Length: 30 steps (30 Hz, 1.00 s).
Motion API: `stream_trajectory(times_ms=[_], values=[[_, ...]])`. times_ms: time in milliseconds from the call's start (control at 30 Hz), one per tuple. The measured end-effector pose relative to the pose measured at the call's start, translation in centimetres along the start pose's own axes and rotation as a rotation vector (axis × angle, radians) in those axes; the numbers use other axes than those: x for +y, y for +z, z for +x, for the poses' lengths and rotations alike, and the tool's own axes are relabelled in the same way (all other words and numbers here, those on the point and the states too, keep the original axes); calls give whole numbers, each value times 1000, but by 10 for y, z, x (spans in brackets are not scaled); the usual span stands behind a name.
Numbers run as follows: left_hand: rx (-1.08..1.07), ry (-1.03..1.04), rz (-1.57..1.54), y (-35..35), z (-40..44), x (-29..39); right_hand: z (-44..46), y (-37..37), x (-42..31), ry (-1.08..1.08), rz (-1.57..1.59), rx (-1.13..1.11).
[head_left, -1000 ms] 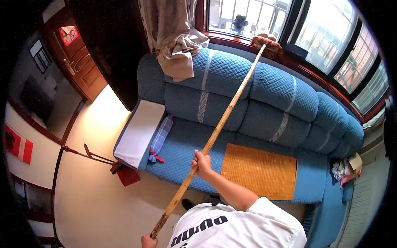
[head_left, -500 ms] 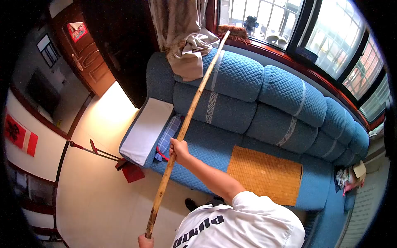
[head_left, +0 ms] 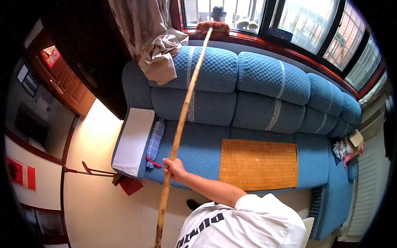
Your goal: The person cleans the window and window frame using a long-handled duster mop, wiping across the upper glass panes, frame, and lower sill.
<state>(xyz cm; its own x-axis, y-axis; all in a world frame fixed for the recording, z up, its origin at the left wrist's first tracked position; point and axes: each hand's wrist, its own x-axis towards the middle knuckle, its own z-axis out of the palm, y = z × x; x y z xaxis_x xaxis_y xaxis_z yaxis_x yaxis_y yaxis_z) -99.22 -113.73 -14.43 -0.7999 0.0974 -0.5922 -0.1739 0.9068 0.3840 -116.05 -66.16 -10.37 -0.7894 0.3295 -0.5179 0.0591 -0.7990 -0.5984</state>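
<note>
My right hand (head_left: pixel 175 169) is closed around the long wooden handle of a broom (head_left: pixel 182 113). The handle rises from the bottom edge, passes in front of the blue sofa (head_left: pixel 198 138) and reaches the window. A shaggy reddish-brown head (head_left: pixel 213 28) at its far end rests on the red-brown windowsill (head_left: pixel 237 36). My left hand is out of view, as is the handle's lower end. Below and left of my right hand lies a blue checked bolster (head_left: pixel 155 140) with a red tie, against the sofa's armrest.
An orange-brown bamboo mat (head_left: pixel 258 164) covers part of the sofa seat. A beige curtain (head_left: pixel 159 62) drapes over the sofa's back corner. A dark object (head_left: pixel 280 34) sits farther along the sill. A red-handled tool (head_left: pixel 97 171) and a red dustpan-like piece (head_left: pixel 130 186) are on the floor.
The broom head has shifted left along the windowsill in view, and the handle stands steeper. My left hand has dropped out of the frame. The whole view has turned slightly.
</note>
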Motion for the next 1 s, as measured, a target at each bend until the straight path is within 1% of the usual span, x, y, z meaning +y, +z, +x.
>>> stream_trajectory(times_ms=[67, 133, 200, 233, 300, 333, 400, 500, 533, 600, 733, 800, 867, 933, 967, 1000], values=[[10, -8, -27, 4, 4, -10, -9, -9, -2, -1, 69, 72], [21, -15, -55, 4, 2, -6, -21, -20, -9, -4, 101, 71], [9, 110, -47, 0, 1, 13, -28, -31, -15, -10, 131, 69], [8, 110, -50, 2, 5, 15, -30, -38, -18, -18, 142, 90], [-58, 72, 35, 7, 13, 16, -32, -51, -21, -40, 148, 136], [-58, 73, 31, 5, 10, 29, -35, -57, -24, -41, 145, 136], [-99, 121, -15, 1, 3, 54, -39, -67, -31, -59, 178, 143], [-142, 150, -2, 8, 9, 57, -40, -78, -36, -56, 163, 149], [-140, 150, -6, 11, 10, 57, -40, -80, -37, -53, 168, 150], [-123, 176, -118, 16, 8, 63, -38, -81, -40, -42, 188, 148], [-125, 150, -154, 14, -1, 75, -36, -81, -40, 17, 179, 170], [-74, 191, -116, 13, -2, 76, -33, -80, -40, 28, 182, 155], [-59, 188, -132, 13, -4, 80, -31, -80, -40, 21, 180, 173], [-47, 189, -147, 20, 0, 74, -29, -85, -39, 17, 181, 145], [-42, 220, -97, 27, 7, 61, -28, -87, -38, 11, 190, 124], [-38, 251, -45, 25, 7, 67, -30, -86, -40, 11, 189, 122]])
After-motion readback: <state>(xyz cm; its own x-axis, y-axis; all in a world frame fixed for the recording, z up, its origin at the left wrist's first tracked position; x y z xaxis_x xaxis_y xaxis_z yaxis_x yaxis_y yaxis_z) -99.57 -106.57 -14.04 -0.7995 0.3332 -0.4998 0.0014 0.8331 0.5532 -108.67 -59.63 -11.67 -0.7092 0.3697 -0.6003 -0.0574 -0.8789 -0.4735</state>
